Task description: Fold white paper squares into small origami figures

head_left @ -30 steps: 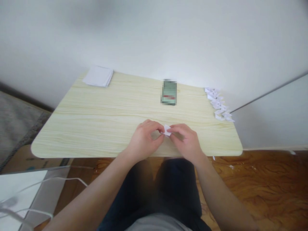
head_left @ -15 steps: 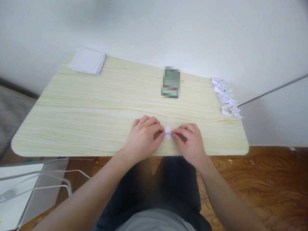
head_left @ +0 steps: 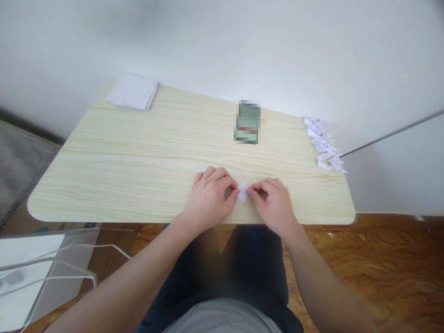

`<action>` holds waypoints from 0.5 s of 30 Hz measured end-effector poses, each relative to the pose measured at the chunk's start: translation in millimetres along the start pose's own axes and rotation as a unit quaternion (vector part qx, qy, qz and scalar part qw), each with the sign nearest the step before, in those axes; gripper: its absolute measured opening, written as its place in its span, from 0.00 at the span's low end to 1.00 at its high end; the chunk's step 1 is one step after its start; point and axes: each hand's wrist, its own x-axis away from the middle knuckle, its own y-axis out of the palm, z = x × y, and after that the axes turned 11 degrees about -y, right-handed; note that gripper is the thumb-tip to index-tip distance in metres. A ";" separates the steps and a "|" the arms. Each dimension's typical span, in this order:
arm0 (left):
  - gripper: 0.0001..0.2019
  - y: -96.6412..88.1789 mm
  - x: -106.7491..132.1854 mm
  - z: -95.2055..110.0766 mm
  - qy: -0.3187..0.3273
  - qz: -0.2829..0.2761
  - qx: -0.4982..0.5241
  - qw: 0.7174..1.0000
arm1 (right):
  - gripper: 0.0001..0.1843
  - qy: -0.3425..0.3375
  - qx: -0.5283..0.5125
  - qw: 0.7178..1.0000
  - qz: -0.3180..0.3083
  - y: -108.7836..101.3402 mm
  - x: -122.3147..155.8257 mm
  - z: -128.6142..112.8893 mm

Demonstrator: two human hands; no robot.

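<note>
A small folded piece of white paper [head_left: 242,192], roughly diamond-shaped, is between my hands near the front edge of the wood-grain table [head_left: 138,162]. My left hand [head_left: 211,196] pinches its left corner between thumb and forefinger, the other fingers curled. On the opposite side, my right hand [head_left: 274,199] pinches the right corner in the same way. Fingertips hide both corners of the paper. The fine creases are too small to make out.
A stack of white paper sheets [head_left: 133,91] lies at the back left. A blurred-out greenish rectangular object [head_left: 247,121] is near the back edge. Several folded white paper pieces [head_left: 322,143] line the right edge. White cables [head_left: 76,277] hang at lower left, below table height.
The paper's diamond face shows slightly more openly between my fingertips, and both hands keep their pinch. The whole view has shifted a little.
</note>
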 end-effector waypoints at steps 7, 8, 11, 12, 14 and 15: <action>0.06 3.9 0.0 2.7 -0.023 0.016 -0.016 0.999 | 0.08 0.036 0.024 0.999 0.007 3.0 -3.2 -4.2; 0.06 4.6 0.2 3.4 -0.027 0.019 -0.018 0.999 | 0.08 0.041 0.025 0.999 0.003 2.4 -5.0 -4.0; 0.05 6.2 1.0 4.9 -0.036 0.028 -0.022 0.999 | 0.09 0.052 0.018 0.998 -0.018 -0.2 -10.2 -2.0; 0.05 6.6 1.3 5.0 -0.038 0.031 -0.024 0.999 | 0.09 0.055 0.017 0.998 -0.027 -1.1 -11.7 -1.2; 0.05 7.4 1.7 4.8 -0.042 0.037 -0.025 0.998 | 0.11 0.058 0.017 0.997 -0.045 -2.9 -14.2 0.2; 0.05 7.7 1.8 4.5 -0.043 0.039 -0.024 0.998 | 0.11 0.058 0.020 0.997 -0.053 -3.7 -15.2 0.7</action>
